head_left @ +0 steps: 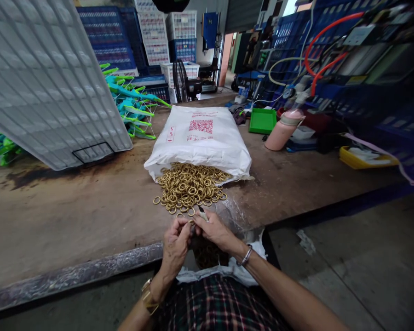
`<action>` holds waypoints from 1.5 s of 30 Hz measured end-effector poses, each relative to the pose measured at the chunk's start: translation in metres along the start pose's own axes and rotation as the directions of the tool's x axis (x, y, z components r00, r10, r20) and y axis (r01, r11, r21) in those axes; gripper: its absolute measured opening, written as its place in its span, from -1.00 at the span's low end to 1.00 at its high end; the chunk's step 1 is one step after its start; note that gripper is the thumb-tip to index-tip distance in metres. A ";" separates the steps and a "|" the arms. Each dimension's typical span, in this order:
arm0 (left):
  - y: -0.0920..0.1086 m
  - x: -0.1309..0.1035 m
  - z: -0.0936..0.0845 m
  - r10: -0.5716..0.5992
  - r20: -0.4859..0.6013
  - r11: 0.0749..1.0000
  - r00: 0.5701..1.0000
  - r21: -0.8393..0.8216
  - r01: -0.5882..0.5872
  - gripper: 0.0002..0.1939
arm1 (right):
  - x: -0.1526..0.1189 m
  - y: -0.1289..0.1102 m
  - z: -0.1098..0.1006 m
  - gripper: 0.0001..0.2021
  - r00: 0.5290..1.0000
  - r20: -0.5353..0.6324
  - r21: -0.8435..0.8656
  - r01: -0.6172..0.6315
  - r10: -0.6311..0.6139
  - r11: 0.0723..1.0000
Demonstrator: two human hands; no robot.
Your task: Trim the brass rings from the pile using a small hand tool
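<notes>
My left hand [175, 242] is closed, pinching a brass-coloured ring [191, 222] between thumb and fingers at the table's front edge. My right hand [214, 231] meets it there, closed on a small pale tool with a dark tip [203, 213] that points up and away from me. Just beyond both hands lies a heap of brass-coloured rings [189, 186], spilling from the mouth of a white woven sack [200, 138] with red print. Below my hands, a white-lined open container [241, 271] on or near my lap holds more rings in shadow.
On the left a large grey plastic crate [51, 82] stands tilted beside teal and green plastic hangers [134, 105]. A green tray [262, 120], a pink bottle [283, 131] and a yellow tray [365, 159] sit to the right. A fan [181, 82] stands behind.
</notes>
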State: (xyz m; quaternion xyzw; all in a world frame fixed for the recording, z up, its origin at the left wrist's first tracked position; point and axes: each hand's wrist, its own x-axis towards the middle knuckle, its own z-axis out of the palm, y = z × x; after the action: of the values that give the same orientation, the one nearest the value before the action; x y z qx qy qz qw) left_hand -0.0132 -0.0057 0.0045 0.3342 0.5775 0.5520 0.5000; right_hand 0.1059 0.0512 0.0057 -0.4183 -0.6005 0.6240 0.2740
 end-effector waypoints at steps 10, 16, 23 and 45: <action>-0.002 -0.003 -0.002 -0.195 0.135 0.975 0.972 -0.085 0.207 -0.63 | 0.003 0.004 0.001 -0.79 0.997 -0.030 -0.084 0.073 -0.076 0.994; -0.002 -0.006 -0.002 -0.169 0.190 0.969 0.967 -0.149 0.199 -0.66 | 0.000 0.006 0.001 -0.76 0.999 0.031 0.018 0.013 -0.013 1.000; -0.003 -0.007 0.000 -0.149 0.192 0.956 0.970 -0.223 0.191 -0.67 | 0.001 0.004 -0.001 -0.79 1.000 -0.003 -0.016 0.028 -0.028 0.999; -0.007 -0.013 -0.009 -0.064 0.233 0.990 0.970 -0.108 0.091 -0.67 | -0.001 0.001 -0.012 -0.78 0.972 0.218 -0.808 0.229 -0.087 0.542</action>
State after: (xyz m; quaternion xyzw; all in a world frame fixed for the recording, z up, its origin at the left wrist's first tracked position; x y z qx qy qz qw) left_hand -0.0166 -0.0218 -0.0009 0.3427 0.4949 0.5229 0.6035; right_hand 0.1170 0.0570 0.0058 -0.3930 -0.8771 0.2709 0.0540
